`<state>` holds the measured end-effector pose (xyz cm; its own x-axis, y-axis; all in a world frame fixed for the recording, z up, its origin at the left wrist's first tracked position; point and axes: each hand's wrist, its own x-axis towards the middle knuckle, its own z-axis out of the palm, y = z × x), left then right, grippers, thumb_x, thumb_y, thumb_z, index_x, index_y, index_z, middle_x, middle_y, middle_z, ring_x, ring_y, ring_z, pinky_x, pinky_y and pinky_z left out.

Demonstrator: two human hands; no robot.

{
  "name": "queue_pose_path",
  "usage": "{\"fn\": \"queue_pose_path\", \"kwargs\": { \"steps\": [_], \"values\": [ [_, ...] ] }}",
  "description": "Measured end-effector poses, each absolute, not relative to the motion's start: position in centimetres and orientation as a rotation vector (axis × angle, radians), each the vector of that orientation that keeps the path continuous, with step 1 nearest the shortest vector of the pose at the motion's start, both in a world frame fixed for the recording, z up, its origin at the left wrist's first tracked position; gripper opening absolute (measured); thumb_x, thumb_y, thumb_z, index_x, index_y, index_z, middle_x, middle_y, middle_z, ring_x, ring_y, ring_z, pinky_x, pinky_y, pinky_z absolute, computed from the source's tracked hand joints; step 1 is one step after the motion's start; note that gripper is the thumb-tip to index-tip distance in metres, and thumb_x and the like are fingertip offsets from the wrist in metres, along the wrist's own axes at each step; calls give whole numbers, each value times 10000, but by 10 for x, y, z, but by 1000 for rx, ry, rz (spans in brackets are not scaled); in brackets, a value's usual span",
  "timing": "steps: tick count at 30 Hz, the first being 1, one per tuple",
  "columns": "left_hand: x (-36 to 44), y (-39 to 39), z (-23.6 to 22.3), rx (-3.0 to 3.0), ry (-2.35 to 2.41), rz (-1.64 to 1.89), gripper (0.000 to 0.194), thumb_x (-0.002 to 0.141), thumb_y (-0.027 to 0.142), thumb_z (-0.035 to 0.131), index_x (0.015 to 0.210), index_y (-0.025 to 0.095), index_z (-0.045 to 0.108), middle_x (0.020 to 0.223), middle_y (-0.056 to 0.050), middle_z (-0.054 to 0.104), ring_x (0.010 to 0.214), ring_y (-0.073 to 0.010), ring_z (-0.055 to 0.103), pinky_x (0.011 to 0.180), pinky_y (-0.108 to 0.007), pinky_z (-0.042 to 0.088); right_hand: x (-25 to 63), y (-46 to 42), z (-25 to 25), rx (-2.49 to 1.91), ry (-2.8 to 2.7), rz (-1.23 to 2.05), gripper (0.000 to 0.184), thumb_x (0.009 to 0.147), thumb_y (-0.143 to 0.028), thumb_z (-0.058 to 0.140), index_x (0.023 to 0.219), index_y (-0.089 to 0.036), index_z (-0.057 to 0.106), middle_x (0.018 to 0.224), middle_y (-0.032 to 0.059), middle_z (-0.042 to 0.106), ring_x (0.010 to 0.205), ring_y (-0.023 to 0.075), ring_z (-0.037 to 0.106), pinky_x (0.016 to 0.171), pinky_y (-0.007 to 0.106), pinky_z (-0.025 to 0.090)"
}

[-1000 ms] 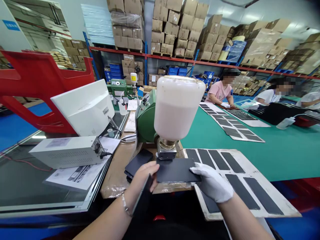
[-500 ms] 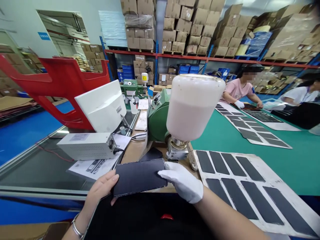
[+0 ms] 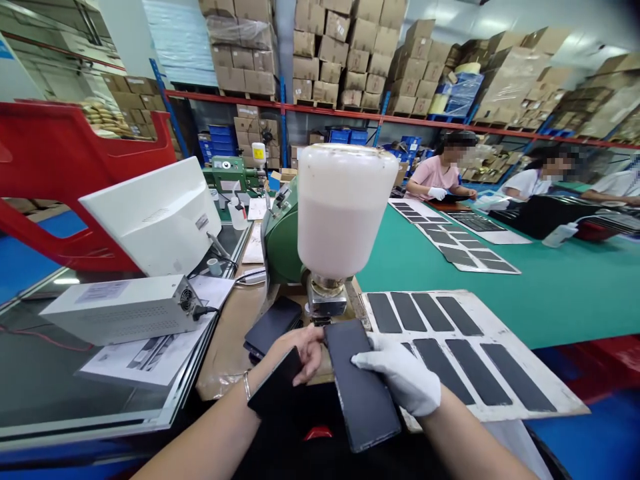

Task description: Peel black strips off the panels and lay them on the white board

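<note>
My right hand (image 3: 405, 377), in a white glove, grips a long dark rectangular panel (image 3: 363, 393) by its right edge, thumb lying on its face. The panel is tilted, with its lower end towards me. My bare left hand (image 3: 305, 353) has curled fingers, and its fingertips reach the panel's upper left corner. A second, smaller-looking black panel (image 3: 274, 385) lies across the palm and wrist of that hand, held there. Just beyond it, a small stack of dark panels (image 3: 274, 323) rests on the brown work surface. The machine's metal head (image 3: 327, 303) stands behind both hands.
A pale liquid bottle (image 3: 345, 213) sits upside down on the green machine (image 3: 283, 233). To the right, a white board (image 3: 480, 307) carries rows of dark panels. At left are a monitor (image 3: 155, 217) and a grey box (image 3: 120, 310). Co-workers sit across the green table (image 3: 500, 307).
The dark panel has turned from lying crosswise to pointing towards me, in the gloved hand. My left hand has moved right and now has a second black panel. The view has swung right.
</note>
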<state>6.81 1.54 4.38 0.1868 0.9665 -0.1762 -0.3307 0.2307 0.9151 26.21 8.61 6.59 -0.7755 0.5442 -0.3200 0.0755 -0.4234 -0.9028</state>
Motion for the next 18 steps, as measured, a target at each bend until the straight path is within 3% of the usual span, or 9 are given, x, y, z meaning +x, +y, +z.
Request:
{"fn": "queue_pose_path", "kwargs": {
  "steps": [4, 12, 18],
  "values": [
    [80, 13, 36, 801, 707, 1249, 542, 870, 546, 395, 1203, 150, 556, 412, 62, 471, 243, -41, 266, 315, -158, 228, 265, 87, 79, -925, -1268, 2234, 227, 656, -246, 720, 860, -165, 663, 767, 25, 687, 660, 153, 623, 628, 260, 493],
    [29, -27, 22, 780, 286, 1438, 518, 941, 449, 264, 1264, 136, 522, 462, 29, 514, 244, -52, 336, 281, -141, 283, 200, 55, 87, -538, -1200, 2422, 213, 617, -250, 727, 788, -140, 663, 740, 34, 673, 639, 157, 601, 667, 287, 475],
    [-1, -65, 24, 888, 260, 1505, 465, 955, 382, 257, 1342, 182, 419, 526, 17, 554, 288, -64, 440, 318, -138, 339, 167, 40, 89, -496, -1411, 2455, 305, 659, -273, 710, 930, -138, 673, 862, 53, 682, 750, 191, 614, 731, 331, 478]
  ]
}}
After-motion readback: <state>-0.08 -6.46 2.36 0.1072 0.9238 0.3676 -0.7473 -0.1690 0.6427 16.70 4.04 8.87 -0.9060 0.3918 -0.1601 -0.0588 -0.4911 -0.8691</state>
